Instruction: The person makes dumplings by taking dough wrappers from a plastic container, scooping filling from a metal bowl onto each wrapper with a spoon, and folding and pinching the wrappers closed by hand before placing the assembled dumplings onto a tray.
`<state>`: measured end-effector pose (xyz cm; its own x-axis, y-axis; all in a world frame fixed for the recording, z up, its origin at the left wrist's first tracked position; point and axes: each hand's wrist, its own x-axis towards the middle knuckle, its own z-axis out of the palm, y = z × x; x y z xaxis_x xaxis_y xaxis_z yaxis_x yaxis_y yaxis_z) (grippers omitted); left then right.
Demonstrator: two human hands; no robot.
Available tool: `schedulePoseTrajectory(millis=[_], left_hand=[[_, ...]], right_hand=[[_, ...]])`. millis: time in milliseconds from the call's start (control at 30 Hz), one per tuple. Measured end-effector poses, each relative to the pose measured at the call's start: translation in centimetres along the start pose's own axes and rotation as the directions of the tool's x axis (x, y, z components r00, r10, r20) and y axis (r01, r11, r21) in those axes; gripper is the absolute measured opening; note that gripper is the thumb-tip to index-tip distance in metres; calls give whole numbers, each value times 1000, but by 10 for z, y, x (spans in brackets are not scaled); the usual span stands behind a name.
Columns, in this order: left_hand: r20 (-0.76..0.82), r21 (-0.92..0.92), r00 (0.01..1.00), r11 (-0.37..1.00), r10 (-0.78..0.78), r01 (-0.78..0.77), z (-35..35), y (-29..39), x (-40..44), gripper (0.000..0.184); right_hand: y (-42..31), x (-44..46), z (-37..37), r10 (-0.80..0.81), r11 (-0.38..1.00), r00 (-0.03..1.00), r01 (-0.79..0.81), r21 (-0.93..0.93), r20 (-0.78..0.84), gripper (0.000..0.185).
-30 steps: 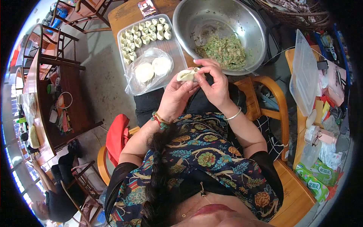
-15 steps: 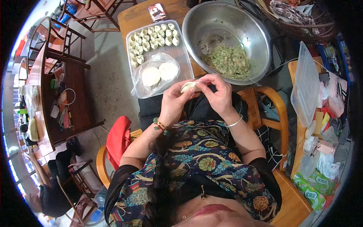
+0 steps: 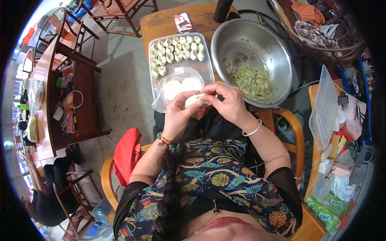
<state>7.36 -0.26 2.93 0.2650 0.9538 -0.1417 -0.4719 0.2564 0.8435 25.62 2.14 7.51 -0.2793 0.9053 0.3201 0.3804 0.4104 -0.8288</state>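
Between both hands is a pale dumpling (image 3: 194, 101), its wrapper folded over and the filling hidden. My left hand (image 3: 177, 115) holds it from the left, thumb and fingers closed on it. My right hand (image 3: 230, 105) pinches its right end between thumb and fingertips. Just beyond my hands, a clear plastic tray (image 3: 209, 72) carries rows of folded dumplings (image 3: 178, 47). In the tray's near part lies a plastic bag (image 3: 161, 99) with two stacks of round wrappers (image 3: 173, 89). A steel basin (image 3: 226, 42) at the right contains green minced filling (image 3: 253, 82).
A phone-sized card with a picture (image 3: 183, 23) lies on the wooden table (image 3: 157, 24) behind the tray. At right, a clear lid (image 3: 323, 108) stands near a cluttered bench. A wicker basket (image 3: 327, 50) is at upper right. Another person (image 3: 50, 193) sits at lower left.
The camera view has shifted, so the tray and basin appear farther right and slightly lower. Both hands remain on the dumpling, with slightly changed finger positions.
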Motion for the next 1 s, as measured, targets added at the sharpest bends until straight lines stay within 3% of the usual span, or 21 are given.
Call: schedulePoseTrajectory(millis=[67, 167, 200, 267, 333, 467, 533, 600, 800, 867, 933, 1000], left_hand=[[-38, 131, 999, 991, 0, 5, -14, 3, 2, 25], [-110, 82, 993, 996, 43, -34, -25, 11, 3, 21], [-145, 66, 989, 997, 40, -31, -30, 14, 3, 21], [-160, 34, 987, 999, 15, -10, -40, 22, 4, 21], [-210, 45, 978, 999, -16, 26, -48, 25, 4, 21], [-212, 5, 977, 1000, -20, 21, -64, 23, 9, 24], [-214, -18, 976, 1000, -25, 22, -73, 22, 12, 24], [-219, -51, 975, 999, -22, 11, -81, 24, 15, 23], [-222, -86, 975, 996, -29, 10, -99, 31, 23, 21], [-233, -90, 972, 996, -35, 14, -103, 30, 23, 21], [-245, -91, 969, 996, -35, 13, -105, 31, 21, 21], [-239, -105, 970, 994, -53, 28, -105, 36, 18, 20]], right_hand=[[1, 16, 3, -38, 999, 997, 39, -18, 70, 18], [-1, 53, -2, -13, 999, 922, 30, -38, 388, 26], [2, 70, -3, -99, 984, 917, 147, -97, 387, 28], [18, 114, -6, -53, 986, 915, 111, -123, 400, 30], [61, 163, -6, -110, 942, 930, 210, -260, 352, 37], [146, 259, -1, 91, 854, 931, 110, -508, 354, 56], [167, 287, 8, 117, 848, 922, 101, -520, 369, 58], [182, 310, 19, 258, 801, 899, 7, -599, 355, 57], [234, 354, 50, 341, 754, 847, 12, -656, 408, 65], [240, 362, 57, 464, 699, 793, -54, -713, 394, 66], [243, 368, 64, 453, 681, 806, -36, -732, 381, 66], [242, 372, 65, 446, 600, 853, -62, -798, 269, 58]])
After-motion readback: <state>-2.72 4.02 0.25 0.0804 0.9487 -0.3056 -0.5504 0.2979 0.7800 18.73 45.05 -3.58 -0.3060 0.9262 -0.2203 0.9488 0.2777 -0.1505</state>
